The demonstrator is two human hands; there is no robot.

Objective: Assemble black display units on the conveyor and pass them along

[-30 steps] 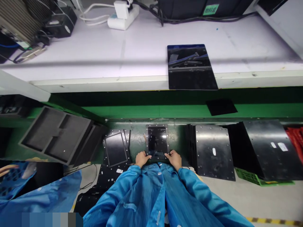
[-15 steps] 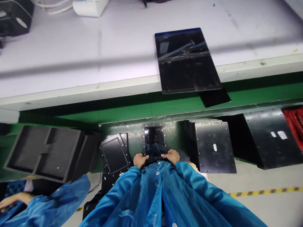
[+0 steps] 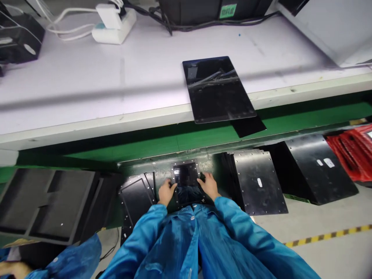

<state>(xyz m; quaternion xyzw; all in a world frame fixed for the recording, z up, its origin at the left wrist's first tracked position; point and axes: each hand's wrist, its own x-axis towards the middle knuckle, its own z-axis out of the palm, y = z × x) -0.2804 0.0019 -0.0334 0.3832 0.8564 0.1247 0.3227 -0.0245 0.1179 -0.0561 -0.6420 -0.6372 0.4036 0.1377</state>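
Observation:
A glossy black framed panel point(image 3: 186, 176) with small studs around its rim lies on the green lower surface, directly before my body. My left hand point(image 3: 166, 192) is at its left edge, thumb and fingers apart. On the opposite edge rests my right hand point(image 3: 209, 185), its fingers also spread. Neither hand is closed round the panel. The panel's near end runs up to the blue coat. Left of it, more studded black panels point(image 3: 138, 199) overlap. To the right stands a stack of dark studded plates point(image 3: 258, 182).
Above, a white bench point(image 3: 145, 69) holds a dark glass panel point(image 3: 217, 91) overhanging its edge, and a white plug adapter point(image 3: 112, 29). Black foam trays point(image 3: 49, 205) are at left, near a co-worker's sleeve point(image 3: 75, 259). Red items point(image 3: 353, 151) lie far right.
Both hands have moved from the panel's near edge forward along its sides, and their fingers have spread. The view has shifted, showing more of the bench's back.

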